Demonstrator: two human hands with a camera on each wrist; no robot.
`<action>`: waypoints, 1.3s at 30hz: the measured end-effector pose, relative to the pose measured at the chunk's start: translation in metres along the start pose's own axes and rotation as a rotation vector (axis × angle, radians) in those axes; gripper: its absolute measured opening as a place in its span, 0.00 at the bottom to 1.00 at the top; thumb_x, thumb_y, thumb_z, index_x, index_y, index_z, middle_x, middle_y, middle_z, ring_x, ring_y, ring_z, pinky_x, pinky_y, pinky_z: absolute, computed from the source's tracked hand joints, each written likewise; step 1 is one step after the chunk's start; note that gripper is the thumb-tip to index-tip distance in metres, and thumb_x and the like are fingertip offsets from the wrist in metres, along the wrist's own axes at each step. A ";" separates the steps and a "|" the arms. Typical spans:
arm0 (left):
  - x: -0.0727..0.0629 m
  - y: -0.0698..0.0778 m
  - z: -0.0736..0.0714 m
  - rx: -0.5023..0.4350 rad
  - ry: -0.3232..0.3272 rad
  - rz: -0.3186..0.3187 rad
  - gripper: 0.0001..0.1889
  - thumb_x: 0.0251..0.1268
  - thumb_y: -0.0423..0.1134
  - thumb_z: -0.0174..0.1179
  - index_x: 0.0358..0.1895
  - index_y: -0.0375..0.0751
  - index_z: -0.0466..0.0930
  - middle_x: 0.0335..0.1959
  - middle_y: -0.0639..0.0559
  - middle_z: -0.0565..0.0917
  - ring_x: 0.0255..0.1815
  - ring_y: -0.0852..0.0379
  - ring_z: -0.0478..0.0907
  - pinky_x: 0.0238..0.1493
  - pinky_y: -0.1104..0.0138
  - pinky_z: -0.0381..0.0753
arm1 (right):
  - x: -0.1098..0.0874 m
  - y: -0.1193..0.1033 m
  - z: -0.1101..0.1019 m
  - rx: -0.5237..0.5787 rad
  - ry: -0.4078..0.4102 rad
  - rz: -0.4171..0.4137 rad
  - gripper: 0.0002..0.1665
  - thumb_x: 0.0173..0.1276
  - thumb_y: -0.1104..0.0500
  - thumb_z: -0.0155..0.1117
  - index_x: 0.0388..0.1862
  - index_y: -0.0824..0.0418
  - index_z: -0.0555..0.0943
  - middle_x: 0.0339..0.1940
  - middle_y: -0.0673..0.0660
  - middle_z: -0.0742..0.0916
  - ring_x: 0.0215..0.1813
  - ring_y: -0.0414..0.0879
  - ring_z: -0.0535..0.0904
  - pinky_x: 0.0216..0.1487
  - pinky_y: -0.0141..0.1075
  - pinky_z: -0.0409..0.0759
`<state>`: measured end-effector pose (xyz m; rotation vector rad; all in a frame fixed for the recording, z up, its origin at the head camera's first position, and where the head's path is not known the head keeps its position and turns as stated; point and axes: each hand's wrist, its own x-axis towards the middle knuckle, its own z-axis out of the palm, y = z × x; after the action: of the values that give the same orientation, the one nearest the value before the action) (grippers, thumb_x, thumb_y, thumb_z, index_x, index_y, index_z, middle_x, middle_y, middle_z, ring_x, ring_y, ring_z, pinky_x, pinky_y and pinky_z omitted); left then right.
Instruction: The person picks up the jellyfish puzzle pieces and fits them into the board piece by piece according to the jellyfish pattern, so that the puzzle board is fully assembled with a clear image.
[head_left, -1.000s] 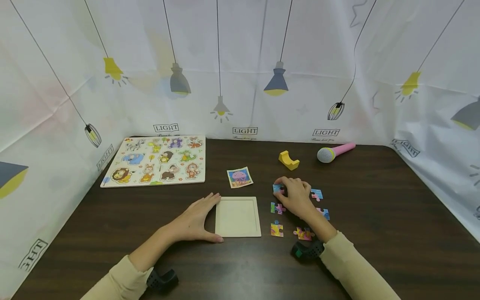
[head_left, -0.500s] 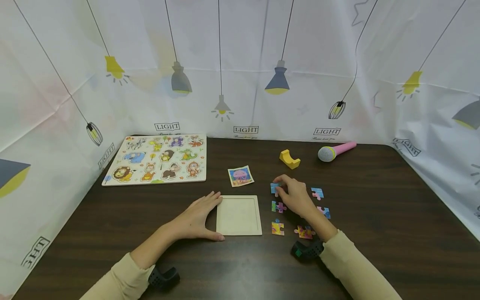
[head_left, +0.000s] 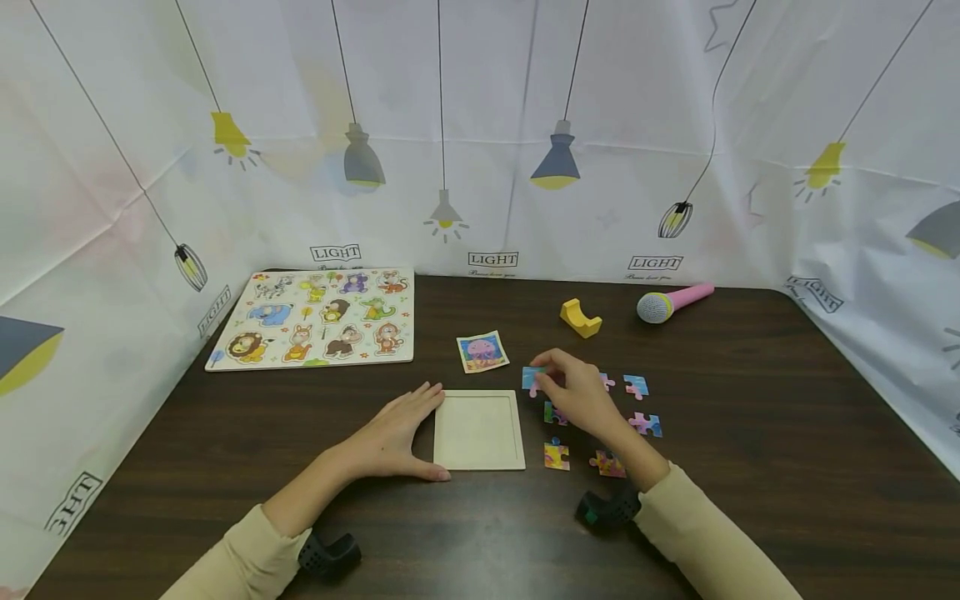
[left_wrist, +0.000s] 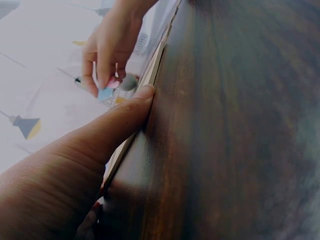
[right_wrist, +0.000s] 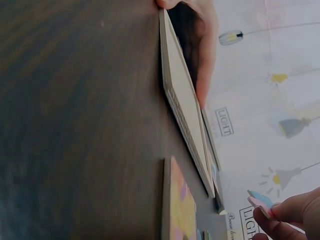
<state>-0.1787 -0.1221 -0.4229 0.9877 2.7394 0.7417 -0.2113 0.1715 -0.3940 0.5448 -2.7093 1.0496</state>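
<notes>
My right hand (head_left: 579, 390) pinches a blue-and-pink jigsaw piece (head_left: 529, 378) between thumb and fingertips, just past the back right corner of a pale wooden puzzle tray (head_left: 480, 431). The right wrist view shows this piece (right_wrist: 261, 201) raised and tilted. My left hand (head_left: 386, 437) is spread along the tray's left side, its fingers at the back corner and its thumb (left_wrist: 135, 107) against the front edge. Several other pieces lie right of the tray, among them a yellow piece (head_left: 556, 457) and a pink-and-blue piece (head_left: 646, 424). My right hand partly covers some of them.
Behind the tray lies a small jellyfish picture card (head_left: 482, 352). A large animal puzzle board (head_left: 315, 321) is at the back left. A yellow arch-shaped block (head_left: 580, 319) and a pink toy microphone (head_left: 675, 302) lie at the back right, before a printed cloth.
My right hand has slid the pinched jigsaw piece leftward, away from the other pieces and toward the tray. My left hand keeps its place at the tray.
</notes>
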 end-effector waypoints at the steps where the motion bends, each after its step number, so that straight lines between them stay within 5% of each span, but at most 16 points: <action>1: 0.000 0.000 0.000 -0.001 0.001 0.002 0.58 0.40 0.71 0.61 0.71 0.37 0.51 0.72 0.47 0.50 0.72 0.51 0.42 0.67 0.52 0.45 | 0.000 -0.002 0.001 0.006 0.007 -0.004 0.09 0.63 0.65 0.61 0.42 0.60 0.79 0.26 0.51 0.81 0.23 0.42 0.71 0.23 0.33 0.71; 19: 0.000 0.000 -0.001 -0.002 -0.002 0.010 0.58 0.41 0.71 0.60 0.71 0.36 0.52 0.72 0.46 0.50 0.72 0.50 0.41 0.67 0.53 0.44 | -0.001 -0.033 0.038 0.134 0.031 -0.044 0.06 0.60 0.65 0.65 0.36 0.59 0.80 0.21 0.47 0.79 0.23 0.41 0.70 0.21 0.31 0.68; 30: -0.003 0.003 0.003 0.117 -0.003 -0.015 0.50 0.55 0.72 0.46 0.72 0.39 0.47 0.73 0.46 0.47 0.73 0.51 0.39 0.67 0.52 0.41 | 0.008 -0.040 0.062 0.192 0.034 -0.033 0.05 0.59 0.66 0.64 0.34 0.59 0.80 0.21 0.47 0.80 0.23 0.40 0.72 0.23 0.30 0.71; 39: -0.007 0.005 0.008 0.215 0.078 -0.086 0.51 0.50 0.77 0.42 0.72 0.45 0.51 0.72 0.49 0.52 0.72 0.52 0.43 0.66 0.47 0.42 | 0.008 -0.040 0.073 0.152 0.029 -0.045 0.05 0.59 0.65 0.63 0.33 0.58 0.80 0.20 0.46 0.79 0.24 0.40 0.71 0.25 0.31 0.70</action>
<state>-0.1684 -0.1198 -0.4275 0.8879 2.9568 0.4898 -0.2053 0.0921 -0.4209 0.6068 -2.5937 1.2489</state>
